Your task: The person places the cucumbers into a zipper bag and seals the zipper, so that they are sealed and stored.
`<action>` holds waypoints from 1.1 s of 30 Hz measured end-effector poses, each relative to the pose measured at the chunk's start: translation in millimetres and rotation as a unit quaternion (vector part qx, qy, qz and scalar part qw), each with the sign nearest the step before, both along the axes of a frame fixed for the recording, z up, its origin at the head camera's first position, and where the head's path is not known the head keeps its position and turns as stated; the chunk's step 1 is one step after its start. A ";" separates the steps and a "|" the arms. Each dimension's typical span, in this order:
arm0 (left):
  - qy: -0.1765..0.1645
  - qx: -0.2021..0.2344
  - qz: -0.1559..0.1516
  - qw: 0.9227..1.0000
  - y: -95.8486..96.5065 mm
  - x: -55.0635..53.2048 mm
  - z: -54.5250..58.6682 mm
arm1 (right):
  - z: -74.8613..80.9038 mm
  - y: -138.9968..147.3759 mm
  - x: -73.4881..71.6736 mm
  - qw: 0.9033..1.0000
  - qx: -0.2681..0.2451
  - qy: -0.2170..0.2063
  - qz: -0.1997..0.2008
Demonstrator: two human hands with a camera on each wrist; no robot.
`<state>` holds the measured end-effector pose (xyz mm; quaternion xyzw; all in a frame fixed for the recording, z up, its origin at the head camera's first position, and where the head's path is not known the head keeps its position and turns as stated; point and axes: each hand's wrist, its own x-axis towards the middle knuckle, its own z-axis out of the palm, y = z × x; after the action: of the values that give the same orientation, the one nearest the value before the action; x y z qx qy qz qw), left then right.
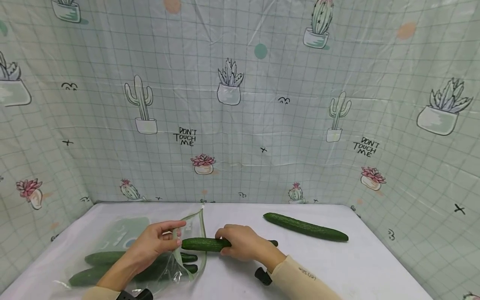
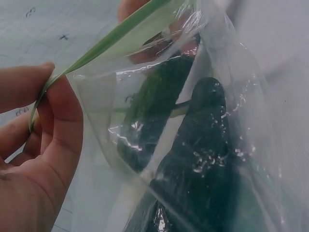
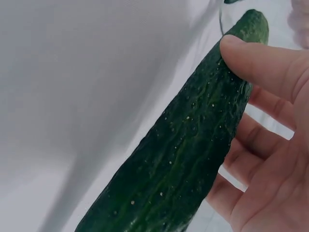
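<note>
A clear plastic bag point(image 1: 129, 229) with a green-edged mouth lies on the left of the table. My left hand point(image 1: 151, 241) pinches the green rim point(image 2: 96, 53) between thumb and fingers, and the mouth gapes to the right. Inside the bag lie cucumbers point(image 1: 88, 276), seen through the film; their ends point toward the opening. My right hand point(image 1: 240, 241) grips another cucumber point(image 1: 202, 244) around its middle, thumb on the near side. The left tip of that cucumber sits within the bag's mouth. In the right wrist view, its bumpy skin point(image 3: 178, 130) shows clearly.
One more cucumber point(image 1: 305, 227) rests on the white tabletop point(image 1: 318, 266) at the back right, apart from both hands. A patterned curtain point(image 1: 262, 125) stands behind and at both sides of the table. Dark wrist straps show on both arms.
</note>
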<state>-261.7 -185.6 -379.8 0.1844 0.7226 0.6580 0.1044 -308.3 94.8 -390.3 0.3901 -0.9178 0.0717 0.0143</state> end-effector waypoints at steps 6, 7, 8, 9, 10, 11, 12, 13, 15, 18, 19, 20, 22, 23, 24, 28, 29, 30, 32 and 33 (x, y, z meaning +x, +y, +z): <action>-0.010 0.006 -0.005 1.000 1.6 0.7 0.0 | -1.7 -24.7 -1.9 1.000 0.015 0.007 -0.001; -0.010 0.007 -0.007 1.000 2.0 0.9 -0.1 | -2.1 -27.3 -1.9 1.000 0.018 0.007 -0.003; -0.010 0.007 -0.006 1.000 2.5 1.1 0.0 | -2.6 -29.6 -2.2 1.000 0.022 0.008 -0.006; -0.007 0.006 -0.007 1.000 2.9 1.1 -0.1 | -3.0 -31.5 -2.4 1.000 0.026 0.008 -0.009; -0.007 0.007 -0.006 1.000 3.3 1.3 0.1 | -3.7 -33.2 -2.7 0.999 0.029 0.009 -0.012; -0.007 0.006 -0.005 1.000 3.6 1.4 0.2 | -4.0 -34.4 -2.8 0.999 0.032 0.009 -0.015; -0.006 0.008 -0.005 1.000 3.6 1.5 0.1 | -4.3 -35.4 -2.9 0.999 0.035 0.009 -0.018; -0.006 0.007 -0.004 1.000 3.8 1.5 0.0 | -4.6 -35.9 -3.0 0.999 0.036 0.008 -0.020; -0.005 0.008 -0.005 1.000 3.9 1.5 -0.3 | -4.7 -35.3 -3.2 0.999 0.039 0.008 -0.023; -0.004 0.008 -0.004 1.000 4.3 1.2 -0.8 | -4.6 -29.1 -3.2 0.999 0.040 0.009 -0.028; -0.004 0.007 -0.003 1.000 4.4 1.1 -0.7 | -4.5 -25.1 -3.5 0.999 0.040 0.012 -0.030; -0.003 0.007 -0.003 1.000 4.7 1.0 -0.6 | -4.8 -20.0 -4.0 0.999 0.040 0.016 -0.031; -0.005 0.005 -0.001 1.000 5.2 0.6 -0.6 | -5.8 -7.5 -4.7 0.998 0.038 0.022 -0.034; -0.006 0.004 0.000 1.000 5.5 0.6 -0.4 | -6.3 0.3 -5.2 0.999 0.035 0.024 -0.034; -0.008 0.003 0.000 1.000 5.6 0.6 -0.4 | -7.0 8.3 -5.9 0.999 0.032 0.025 -0.035; -0.012 0.000 -0.001 1.000 5.3 0.8 -1.0 | -8.7 41.0 -7.7 0.999 0.014 0.012 -0.043; -0.011 -0.001 -0.001 1.000 5.2 0.9 -1.1 | -8.6 48.6 -7.7 0.999 0.009 0.004 -0.046; -0.010 -0.001 -0.002 1.000 5.0 0.9 -1.4 | -8.8 55.4 -7.8 0.999 0.005 -0.001 -0.050; -0.008 -0.003 -0.001 1.000 5.1 0.7 -1.6 | -8.1 67.7 -7.4 0.998 0.000 -0.011 -0.055; -0.008 -0.004 -0.001 1.000 5.2 0.6 -1.5 | -8.3 73.0 -7.6 0.998 -0.001 -0.016 -0.058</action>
<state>-261.2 -180.4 -381.3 0.1793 0.7242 0.6566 0.1111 -315.9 167.7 -398.5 0.3351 -0.9390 0.0779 0.0044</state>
